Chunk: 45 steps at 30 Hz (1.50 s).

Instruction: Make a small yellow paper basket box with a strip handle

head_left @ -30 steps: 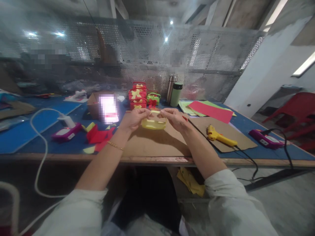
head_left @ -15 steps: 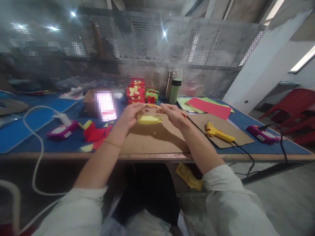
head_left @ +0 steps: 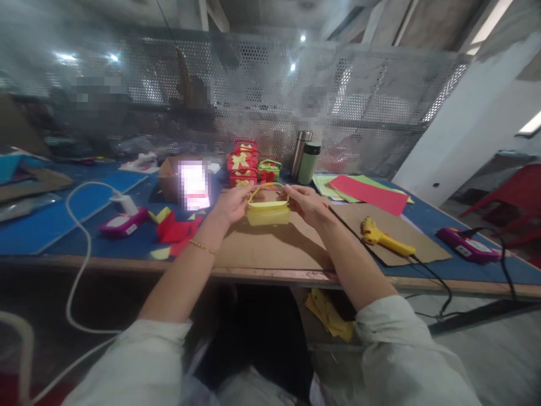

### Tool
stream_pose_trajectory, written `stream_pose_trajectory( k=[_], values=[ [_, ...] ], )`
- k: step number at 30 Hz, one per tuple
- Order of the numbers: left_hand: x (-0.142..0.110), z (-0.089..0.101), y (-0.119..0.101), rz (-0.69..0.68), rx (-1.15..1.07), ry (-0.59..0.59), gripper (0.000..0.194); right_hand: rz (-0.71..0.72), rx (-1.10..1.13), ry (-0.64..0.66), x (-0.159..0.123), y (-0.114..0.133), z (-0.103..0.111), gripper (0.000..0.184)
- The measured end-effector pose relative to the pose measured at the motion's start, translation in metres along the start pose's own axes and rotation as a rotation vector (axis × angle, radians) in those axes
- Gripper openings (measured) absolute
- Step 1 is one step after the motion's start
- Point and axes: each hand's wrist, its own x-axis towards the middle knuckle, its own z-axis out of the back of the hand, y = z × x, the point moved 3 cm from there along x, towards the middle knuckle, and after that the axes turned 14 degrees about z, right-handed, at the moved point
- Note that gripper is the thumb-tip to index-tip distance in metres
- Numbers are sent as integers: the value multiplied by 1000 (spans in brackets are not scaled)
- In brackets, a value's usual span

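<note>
A small yellow paper handbag with a thin arched handle is held over the brown cardboard sheet, its front facing me. My left hand pinches the left side of it near the foot of the handle. On the opposite side, my right hand has its fingers closed at the other foot of the handle. The fingertips are partly hidden behind the bag. Beyond my hands stand stacked red bags with yellow bows and a green bag with a red bow.
To the right, a yellow glue gun lies on cardboard, with a purple power strip farther over. Coloured paper sheets and two bottles are behind. Left are a lit phone, red scraps and a white cable.
The yellow handbag has tipped in my hands, so more of its front panel shows now. Both hands still hold its sides. The camera view has shifted slightly.
</note>
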Motion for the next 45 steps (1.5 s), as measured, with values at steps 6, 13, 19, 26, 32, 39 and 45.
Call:
stream_pose_trajectory(
  k=[6,13,19,26,32,39,45],
  values=[
    [-8,-8,1,-15,115,212,52,-104,171,-154,10,-7,15,49],
    [-11,-8,8,-48,299,226,51,-135,232,-283,13,-6,15,38],
    [-6,-5,10,-63,183,-2,22,-106,154,-179,10,-9,12,49],
    [-4,-3,9,-91,110,-83,23,-97,158,-94,9,-10,8,54],
    [-6,-7,11,-91,176,-102,20,-90,137,-5,6,-9,4,44],
    [-7,-11,10,-90,200,-77,15,-50,102,-8,4,-2,2,48],
    [-4,-8,11,-84,194,-87,15,-77,80,-58,3,-4,2,56]
  ],
)
